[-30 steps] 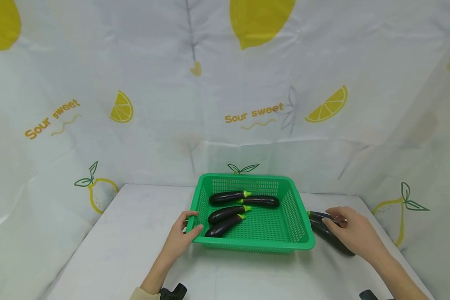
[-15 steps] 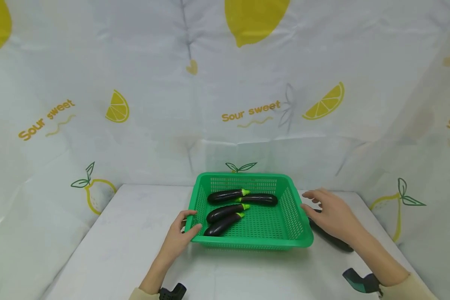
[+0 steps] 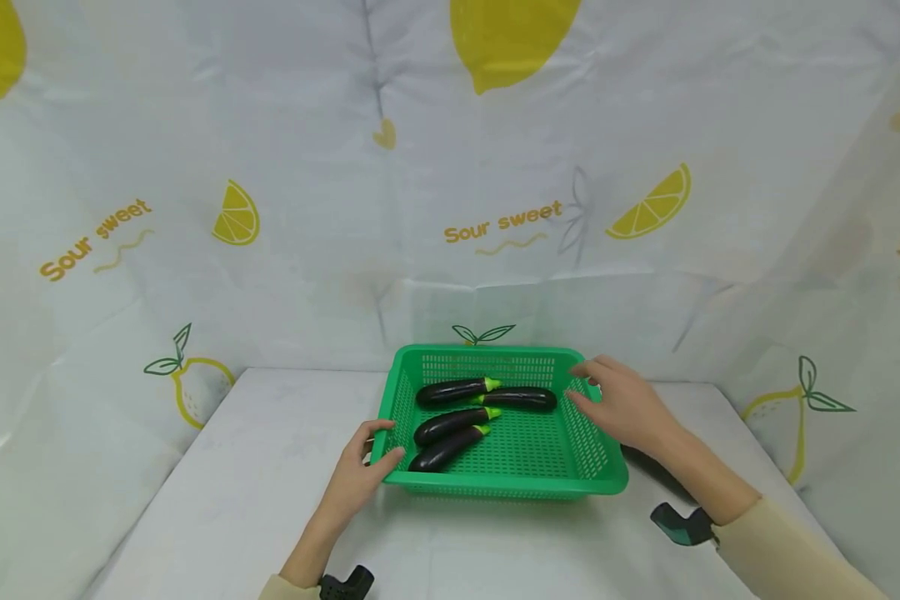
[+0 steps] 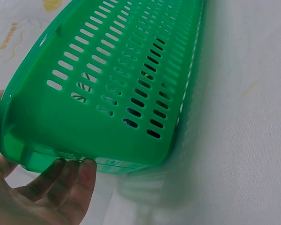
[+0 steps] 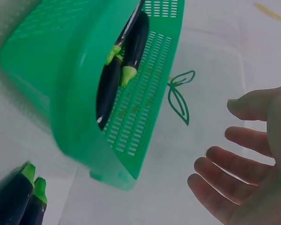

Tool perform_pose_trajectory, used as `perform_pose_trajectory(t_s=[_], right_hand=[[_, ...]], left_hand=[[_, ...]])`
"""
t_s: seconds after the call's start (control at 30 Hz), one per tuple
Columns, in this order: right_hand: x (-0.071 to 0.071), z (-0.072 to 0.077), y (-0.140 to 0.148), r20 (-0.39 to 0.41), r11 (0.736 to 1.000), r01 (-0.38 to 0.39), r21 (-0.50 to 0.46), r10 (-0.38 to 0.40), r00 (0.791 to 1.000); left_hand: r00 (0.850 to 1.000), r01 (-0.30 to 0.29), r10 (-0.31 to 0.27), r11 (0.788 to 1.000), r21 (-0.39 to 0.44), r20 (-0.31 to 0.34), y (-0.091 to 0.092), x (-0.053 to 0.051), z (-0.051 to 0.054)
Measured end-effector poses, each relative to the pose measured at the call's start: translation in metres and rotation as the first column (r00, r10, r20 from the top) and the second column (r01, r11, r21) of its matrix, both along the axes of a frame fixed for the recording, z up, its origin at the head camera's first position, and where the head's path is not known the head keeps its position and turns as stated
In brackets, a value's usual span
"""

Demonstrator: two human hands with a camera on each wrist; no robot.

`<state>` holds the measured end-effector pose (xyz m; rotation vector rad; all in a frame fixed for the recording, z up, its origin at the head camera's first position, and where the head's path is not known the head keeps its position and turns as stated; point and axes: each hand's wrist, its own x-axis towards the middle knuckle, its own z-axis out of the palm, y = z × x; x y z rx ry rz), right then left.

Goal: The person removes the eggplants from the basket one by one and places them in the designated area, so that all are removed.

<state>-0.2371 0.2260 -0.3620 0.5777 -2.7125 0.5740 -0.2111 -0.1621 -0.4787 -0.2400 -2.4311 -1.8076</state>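
The green basket [image 3: 506,483] stands on the table with several dark eggplants [image 3: 446,448] inside. At its left end, the left hand [image 3: 354,482] grips the rim, thumb inside; the left wrist view shows this hand's fingers [image 4: 86,180] against the outer side. The right hand [image 3: 630,408] hovers by the right rim with spread, slightly bent fingers and nothing held. In the right wrist view the same hand [image 5: 248,164] is apart from the basket [image 5: 70,98]. Two eggplants [image 5: 11,197] lie outside there; in the head view the forearm partly covers an eggplant [image 3: 654,471].
A white table surface [image 3: 217,500] surrounds the basket. Behind it hangs a white sheet [image 3: 307,292] printed with lemons and lettering. Dark devices sit at the left wrist [image 3: 347,583] and right wrist [image 3: 682,525].
The right hand has left the eggplants at the right, moving up and left to the basket's right rim. The left hand keeps its grip, and the basket is about where it was.
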Motion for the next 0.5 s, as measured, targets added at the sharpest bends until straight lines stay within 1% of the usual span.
perform_pose_trajectory(t_s=[0.23, 0.4, 0.5], right_hand=[[-0.017, 0.001, -0.017, 0.033, 0.999, -0.045, 0.0, 0.045, 0.998], [-0.029, 0.0, -0.028, 0.067, 0.998, -0.055, 0.01, 0.054, 0.996], [-0.038, -0.001, -0.033, 0.071, 0.998, -0.056, 0.021, 0.054, 0.996]], left_hand=[[1.0, 0.002, -0.002, 1.0, 0.013, 0.0, 0.0, 0.0, -0.001], [1.0, 0.0, 0.0, 1.0, 0.012, -0.003, 0.0, 0.0, 0.0], [1.0, -0.002, 0.002, 1.0, 0.004, -0.007, 0.0, 0.0, 0.001]])
